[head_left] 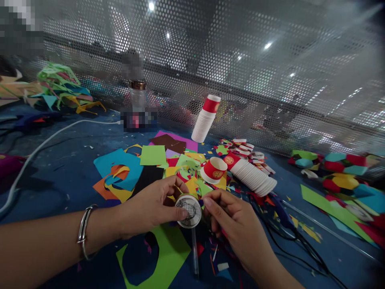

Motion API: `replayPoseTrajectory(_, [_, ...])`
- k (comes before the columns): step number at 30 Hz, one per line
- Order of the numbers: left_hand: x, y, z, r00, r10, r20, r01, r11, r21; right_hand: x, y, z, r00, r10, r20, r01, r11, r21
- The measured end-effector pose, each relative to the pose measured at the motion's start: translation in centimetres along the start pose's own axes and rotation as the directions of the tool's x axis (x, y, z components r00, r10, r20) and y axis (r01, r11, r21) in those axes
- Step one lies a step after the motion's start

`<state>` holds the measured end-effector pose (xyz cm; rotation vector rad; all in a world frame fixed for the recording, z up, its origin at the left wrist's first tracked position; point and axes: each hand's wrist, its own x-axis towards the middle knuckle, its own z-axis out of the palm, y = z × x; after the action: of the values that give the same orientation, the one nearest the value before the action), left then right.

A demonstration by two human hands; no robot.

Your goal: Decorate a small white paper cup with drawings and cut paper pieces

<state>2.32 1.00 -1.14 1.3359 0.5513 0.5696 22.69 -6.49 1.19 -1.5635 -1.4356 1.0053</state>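
Observation:
My left hand (pixel 162 202) grips a small round piece (pixel 194 213), its thumb on the face and its fingers behind. The piece has a white face with a black hatched line drawing, and its depth is hidden. Close to its right edge is my right hand (pixel 228 216), thumb and forefinger pinched together. What they hold, if anything, I cannot make out. A clear pen (pixel 195 253) lies below the round piece. Beyond my hands stands a red and white paper cup (pixel 214 170) among coloured paper scraps (pixel 152 155).
A tall cup stack (pixel 205 120) stands near the perforated metal screen (pixel 240 72). Another cup stack (pixel 252 174) lies to the right, beside a blue corded tool (pixel 282 211). Cut green paper (pixel 171 257) lies in front. A white cable (pixel 48 140) crosses the left side.

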Motion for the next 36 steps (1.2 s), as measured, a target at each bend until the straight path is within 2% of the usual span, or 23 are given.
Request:
replayPoseTrajectory(4, [-0.1,0.6,0.5,0.997,-0.02,-0.078,0.018,1.0,-0.02,-0.1,-0.3,0.1,1.0,-0.016,-0.019,0.017,0.999,0.027])
replayPoseTrajectory(11, [-0.1,1.3,0.9,0.981,-0.117,-0.152,0.083,0.974,-0.209,-0.2,-0.3,0.2,0.999,-0.001,0.034,0.001,1.0,-0.004])
replayPoseTrajectory(19, [0.1,1.4,1.2,0.976,-0.107,-0.189,0.023,0.916,-0.4,-0.2,-0.3,0.5,0.996,0.036,0.084,-0.037,0.999,0.01])
replayPoseTrajectory(24, [0.3,1.2,1.4,0.968,-0.076,-0.238,-0.027,0.915,-0.403,-0.2,-0.4,1.0,0.981,0.028,0.192,-0.034,0.999,0.027])
replayPoseTrajectory(31, [0.2,0.8,1.7,0.983,-0.066,-0.169,-0.002,0.926,-0.377,-0.5,-0.4,1.5,0.98,0.033,0.195,-0.048,0.997,0.069])
replayPoseTrajectory(36, [0.1,0.7,1.5,0.987,-0.031,-0.16,-0.013,0.963,-0.268,-0.4,-0.4,1.4,0.984,0.053,0.17,-0.062,0.997,0.048])
